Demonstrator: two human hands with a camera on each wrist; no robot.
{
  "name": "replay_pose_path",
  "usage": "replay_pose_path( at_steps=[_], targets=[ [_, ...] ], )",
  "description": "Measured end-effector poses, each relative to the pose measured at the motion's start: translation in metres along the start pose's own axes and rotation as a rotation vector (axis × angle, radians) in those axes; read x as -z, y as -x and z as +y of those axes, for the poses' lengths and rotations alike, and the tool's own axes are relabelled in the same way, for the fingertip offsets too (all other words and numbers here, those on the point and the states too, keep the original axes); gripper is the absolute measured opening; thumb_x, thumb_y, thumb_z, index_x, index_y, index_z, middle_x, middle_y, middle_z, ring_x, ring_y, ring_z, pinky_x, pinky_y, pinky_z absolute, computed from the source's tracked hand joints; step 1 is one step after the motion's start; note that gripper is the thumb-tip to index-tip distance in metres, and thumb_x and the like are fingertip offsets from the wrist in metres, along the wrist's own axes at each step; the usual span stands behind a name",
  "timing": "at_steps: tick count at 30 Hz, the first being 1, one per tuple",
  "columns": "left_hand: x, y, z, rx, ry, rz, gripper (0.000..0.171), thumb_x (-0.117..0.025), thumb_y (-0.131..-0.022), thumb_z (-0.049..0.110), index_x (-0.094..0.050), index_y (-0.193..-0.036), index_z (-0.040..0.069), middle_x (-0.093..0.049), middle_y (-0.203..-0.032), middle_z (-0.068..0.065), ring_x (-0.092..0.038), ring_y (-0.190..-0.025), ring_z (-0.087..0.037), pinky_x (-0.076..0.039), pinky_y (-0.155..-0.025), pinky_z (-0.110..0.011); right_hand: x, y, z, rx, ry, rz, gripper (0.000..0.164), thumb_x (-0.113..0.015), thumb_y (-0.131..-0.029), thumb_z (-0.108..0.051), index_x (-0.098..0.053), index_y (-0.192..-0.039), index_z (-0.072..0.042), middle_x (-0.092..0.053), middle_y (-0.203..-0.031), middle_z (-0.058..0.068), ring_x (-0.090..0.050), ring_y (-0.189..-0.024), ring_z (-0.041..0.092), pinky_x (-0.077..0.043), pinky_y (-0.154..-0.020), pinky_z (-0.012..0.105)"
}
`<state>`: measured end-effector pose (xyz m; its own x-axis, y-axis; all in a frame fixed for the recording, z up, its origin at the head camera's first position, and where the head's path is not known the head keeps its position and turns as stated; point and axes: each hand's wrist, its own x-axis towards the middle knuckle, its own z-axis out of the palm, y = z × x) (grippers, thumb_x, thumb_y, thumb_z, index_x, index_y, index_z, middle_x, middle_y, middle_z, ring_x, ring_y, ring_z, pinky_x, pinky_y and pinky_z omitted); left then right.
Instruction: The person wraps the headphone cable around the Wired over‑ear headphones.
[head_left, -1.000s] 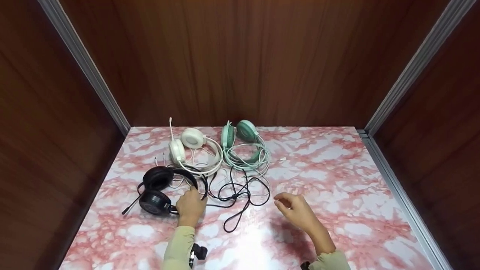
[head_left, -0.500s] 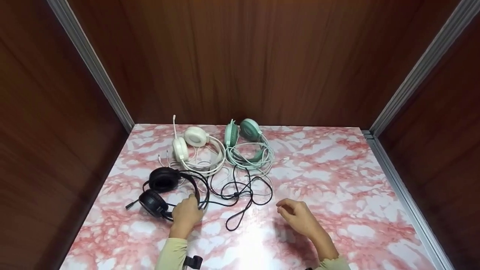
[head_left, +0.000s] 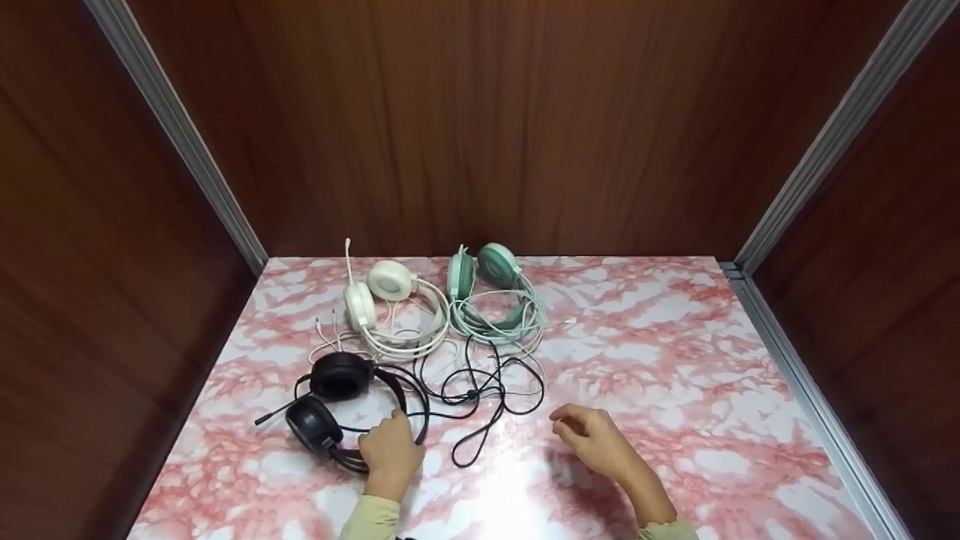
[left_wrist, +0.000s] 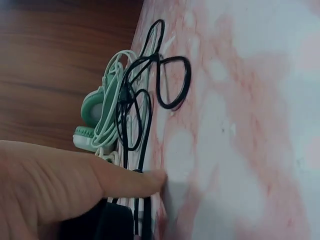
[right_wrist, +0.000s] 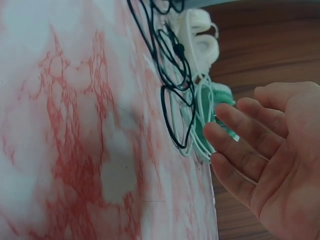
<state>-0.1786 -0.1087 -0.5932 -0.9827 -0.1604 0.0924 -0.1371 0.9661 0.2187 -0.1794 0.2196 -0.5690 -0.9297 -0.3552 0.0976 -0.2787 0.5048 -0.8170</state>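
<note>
Head view, left hand: the left hand (head_left: 391,454) has its fingers bent round the headband of the black headset (head_left: 313,425), gripping it at the bend; the exact gap between fingers and thumb is hidden from above.
Head view, black headset: at the left part of the counter (head_left: 720,390), nearer the left edge than the right, its ear cups and boom microphone (head_left: 276,414) turned toward that left edge.
Head view, black cable: the black cable (head_left: 472,394) lies in loose loops between the two hands, well in from both side edges.
Head view, right hand: the right hand (head_left: 600,442) has relaxed, gently bent fingers with a gap to the thumb, holding nothing, right of the cable.
Head view, other headsets: the white headset (head_left: 360,306) sits near the back-left corner; the green headset (head_left: 499,264) is just beside it at the back edge, pale cable coiled over its headband.
Left wrist view, left hand: one digit reaches out straight over the dark headset; the other fingers are mostly hidden.
Right wrist view, right hand: fingers loosely bent and slightly apart, palm bare, the green headset beyond them.
</note>
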Motion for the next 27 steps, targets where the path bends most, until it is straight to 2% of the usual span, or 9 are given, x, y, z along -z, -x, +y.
replay_pose_path(
  at_steps=[4,8,10,13,16,19,22,25,27],
  targets=[
    [-0.005,0.007,0.009,-0.038,-0.043,0.190,0.027,-0.074,-0.062,0.008,-0.061,-0.083,-0.002,-0.063,-0.073,-0.018,-0.062,-0.067,-0.039,-0.044,-0.060,-0.049,0.000,0.003,0.000,0.001,0.003,0.006,0.013,-0.061,-0.097,-0.014,-0.067,-0.106,-0.008,-0.069,-0.088,0.008,-0.057,-0.065,0.007,-0.050,-0.060,0.026],
    [-0.006,0.005,0.010,-0.049,-0.043,0.338,0.030,-0.073,-0.064,0.007,-0.057,-0.087,-0.003,-0.058,-0.076,-0.020,-0.059,-0.070,-0.040,-0.044,-0.063,-0.049,-0.001,0.005,0.001,0.010,0.012,0.011,0.012,-0.062,-0.096,-0.013,-0.068,-0.105,-0.008,-0.068,-0.085,0.008,-0.057,-0.066,0.006,-0.050,-0.061,0.025],
    [-0.002,0.003,0.009,-0.043,-0.027,0.363,0.038,-0.078,-0.064,0.010,-0.054,-0.091,-0.003,-0.057,-0.079,-0.021,-0.059,-0.072,-0.041,-0.043,-0.064,-0.050,-0.001,0.006,0.001,0.014,0.015,0.011,0.012,-0.062,-0.095,-0.012,-0.068,-0.105,-0.007,-0.068,-0.086,0.008,-0.057,-0.067,0.006,-0.050,-0.062,0.025],
    [0.007,-0.001,0.006,-0.039,-0.022,0.363,0.050,-0.086,-0.059,0.019,-0.054,-0.091,-0.003,-0.058,-0.079,-0.021,-0.059,-0.070,-0.042,-0.043,-0.063,-0.050,0.000,0.005,0.002,0.021,0.021,0.015,0.012,-0.061,-0.095,-0.010,-0.068,-0.105,-0.007,-0.068,-0.087,0.009,-0.058,-0.070,0.007,-0.051,-0.063,0.026],
    [0.018,-0.004,0.003,-0.053,-0.061,0.381,0.044,-0.084,-0.061,0.019,-0.057,-0.087,-0.003,-0.060,-0.078,-0.022,-0.058,-0.072,-0.042,-0.041,-0.064,-0.049,0.001,0.005,0.002,0.028,0.019,0.014,0.012,-0.061,-0.096,-0.011,-0.068,-0.105,-0.006,-0.068,-0.088,0.010,-0.060,-0.073,0.009,-0.051,-0.065,0.026],
    [0.028,-0.006,0.001,-0.072,-0.128,0.416,0.033,-0.076,-0.067,0.009,-0.059,-0.091,-0.006,-0.059,-0.083,-0.023,-0.053,-0.077,-0.041,-0.040,-0.066,-0.048,0.001,0.007,0.004,0.029,0.012,0.002,0.013,-0.061,-0.096,-0.011,-0.067,-0.105,-0.003,-0.069,-0.089,0.011,-0.063,-0.075,0.014,-0.052,-0.065,0.026],
    [0.034,-0.010,-0.001,-0.102,-0.160,0.461,0.034,-0.071,-0.066,0.002,-0.057,-0.096,-0.007,-0.054,-0.086,-0.022,-0.050,-0.079,-0.039,-0.039,-0.069,-0.047,0.001,0.009,0.005,0.026,0.001,0.002,0.013,-0.061,-0.095,-0.009,-0.067,-0.105,-0.003,-0.069,-0.090,0.011,-0.065,-0.077,0.020,-0.052,-0.066,0.026],
    [0.036,-0.016,-0.003,-0.149,-0.165,0.519,0.024,-0.065,-0.073,0.002,-0.055,-0.094,-0.004,-0.051,-0.084,-0.021,-0.049,-0.077,-0.039,-0.039,-0.068,-0.046,0.002,0.010,0.006,0.033,0.000,0.015,0.012,-0.061,-0.095,-0.009,-0.067,-0.104,-0.004,-0.069,-0.089,0.010,-0.066,-0.077,0.022,-0.052,-0.066,0.026],
    [0.037,-0.020,-0.006,-0.175,-0.164,0.545,0.012,-0.056,-0.081,0.003,-0.054,-0.092,-0.003,-0.050,-0.081,-0.021,-0.049,-0.074,-0.039,-0.039,-0.066,-0.046,0.002,0.011,0.007,0.040,0.006,0.021,0.012,-0.061,-0.095,-0.010,-0.067,-0.104,-0.005,-0.069,-0.088,0.010,-0.065,-0.076,0.020,-0.052,-0.066,0.026]
  ],
)
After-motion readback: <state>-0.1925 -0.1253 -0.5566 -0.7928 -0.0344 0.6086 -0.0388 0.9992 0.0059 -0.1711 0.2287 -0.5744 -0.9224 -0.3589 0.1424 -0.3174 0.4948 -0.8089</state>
